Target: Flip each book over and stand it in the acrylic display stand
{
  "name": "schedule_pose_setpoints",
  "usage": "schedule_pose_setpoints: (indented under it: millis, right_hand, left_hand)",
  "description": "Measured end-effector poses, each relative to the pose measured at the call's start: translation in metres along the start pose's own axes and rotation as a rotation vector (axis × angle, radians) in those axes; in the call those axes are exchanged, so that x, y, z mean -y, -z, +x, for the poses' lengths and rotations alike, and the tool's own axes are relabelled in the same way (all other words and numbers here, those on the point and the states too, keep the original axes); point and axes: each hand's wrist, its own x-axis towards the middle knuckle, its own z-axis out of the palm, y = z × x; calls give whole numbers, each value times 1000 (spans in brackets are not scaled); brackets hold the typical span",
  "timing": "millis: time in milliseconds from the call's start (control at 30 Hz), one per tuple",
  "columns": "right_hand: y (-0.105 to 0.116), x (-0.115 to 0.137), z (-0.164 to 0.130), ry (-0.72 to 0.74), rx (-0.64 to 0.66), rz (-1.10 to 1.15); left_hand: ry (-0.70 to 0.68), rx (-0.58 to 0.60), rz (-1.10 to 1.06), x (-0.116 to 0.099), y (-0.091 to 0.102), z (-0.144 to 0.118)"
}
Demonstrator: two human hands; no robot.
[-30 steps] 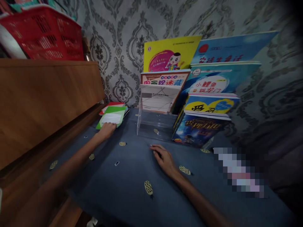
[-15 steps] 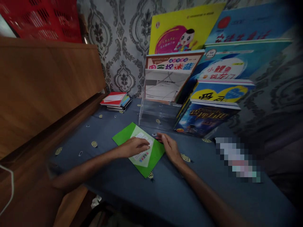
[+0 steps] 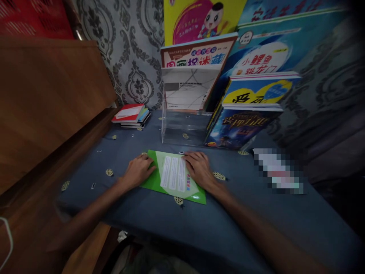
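A thin green book with a pale printed panel lies on the blue patterned tablecloth, its long sides running slightly downward to the right. At its left edge, my left hand is closed on it, with the thumb over the cover. My right hand is closed at the upper right edge, fingers bent over the cover and hiding that corner. How far the fingertips reach beneath the book cannot be seen.
Behind the book stands a clear tiered rack holding several upright books, including a dark blue one. A small stack of books lies at the back left. Wooden furniture borders the left side; a blurred-out item lies right.
The green book has turned, so its long sides now run more nearly across the table. My left hand has moved from its middle to the left edge. The view has tilted downward.
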Motion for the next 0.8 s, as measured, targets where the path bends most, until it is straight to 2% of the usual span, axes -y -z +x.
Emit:
schedule_pose_setpoints:
  millis: [167,333,467,633,800]
  right_hand:
    - [1,18,-1,72,72,-116]
    - [-22,62,5,202,229,-21]
    - [-36,81,14,194,269,53]
    - [-30,78,19,186,298,67]
    - [-19,61,10,92,320,3]
  left_hand:
    - [-71,-62,47,-14,-6,-5]
    - [-109,-107,-29,-7,-25,11]
    - [-120,-168,-92,1,-38,16]
    - [-120,-204,-57,2,-46,14]
    - [-131,-220,-29,0,-47,14]
